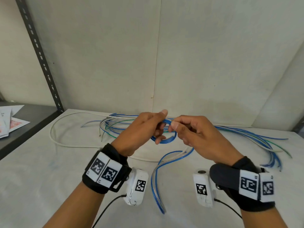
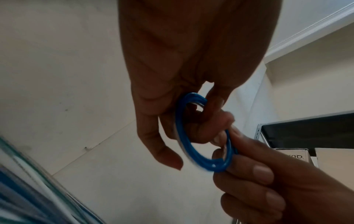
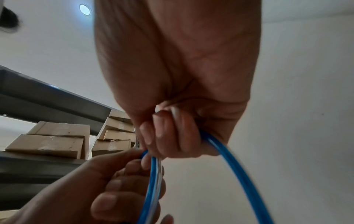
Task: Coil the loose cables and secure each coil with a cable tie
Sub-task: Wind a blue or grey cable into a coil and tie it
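Lettering on the grey box [image 2: 291,154] under the dark shelf is cut off and unreadable; black-and-white square markers sit on both black wristbands. Small round coil of blue and clear cable [image 1: 165,139] is held above the white cloth-covered table [image 1: 49,170], between the hands. Left hand [image 1: 139,130] grips its left side with curled fingers; right hand [image 1: 195,132] pinches its right side. The coil's free tail [image 1: 156,175] trails toward the person. Loose blue, green and white cables [image 1: 115,124] lie behind.

Papers [image 1: 9,122] on a dark shelf [image 1: 32,112] — cardboard boxes [image 3: 49,142] stacked on racking
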Tool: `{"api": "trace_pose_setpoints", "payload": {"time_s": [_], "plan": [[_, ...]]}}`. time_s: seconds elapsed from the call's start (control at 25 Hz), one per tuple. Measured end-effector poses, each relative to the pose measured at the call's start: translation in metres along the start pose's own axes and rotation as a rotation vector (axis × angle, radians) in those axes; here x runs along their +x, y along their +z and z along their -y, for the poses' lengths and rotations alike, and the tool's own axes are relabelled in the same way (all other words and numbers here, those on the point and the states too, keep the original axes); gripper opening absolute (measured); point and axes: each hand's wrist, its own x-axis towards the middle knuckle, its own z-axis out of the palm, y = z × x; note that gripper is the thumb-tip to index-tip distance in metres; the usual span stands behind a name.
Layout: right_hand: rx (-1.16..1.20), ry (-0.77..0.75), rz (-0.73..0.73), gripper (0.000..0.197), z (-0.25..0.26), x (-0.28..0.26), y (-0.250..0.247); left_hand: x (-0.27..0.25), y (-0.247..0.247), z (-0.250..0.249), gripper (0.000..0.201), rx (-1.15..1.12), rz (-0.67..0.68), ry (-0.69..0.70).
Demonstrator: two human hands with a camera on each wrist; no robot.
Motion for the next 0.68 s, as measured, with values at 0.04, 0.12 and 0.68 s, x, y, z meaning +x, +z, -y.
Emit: {"api": "trace_pose_setpoints", "payload": {"time_s": [0.04, 0.12, 0.68], "plan": [[-0.034, 0.001, 0.033, 0.025, 0.001, -0.002, -0.003, -0.001, 0.002, 0.002, 0.047, 0.03, 0.02, 0.002], [-0.058, 0.006, 0.052, 0.025, 0.001, -0.003, -0.005, -0.001, 0.004, 0.005, 0.049, 0.059, 0.024, 0.02], [0.257, -0.037, -0.336, 0.018, -0.001, 0.008, 0.04, 0.007, -0.003, 0.0, 0.04, -0.674, -0.282, 0.033]]}}
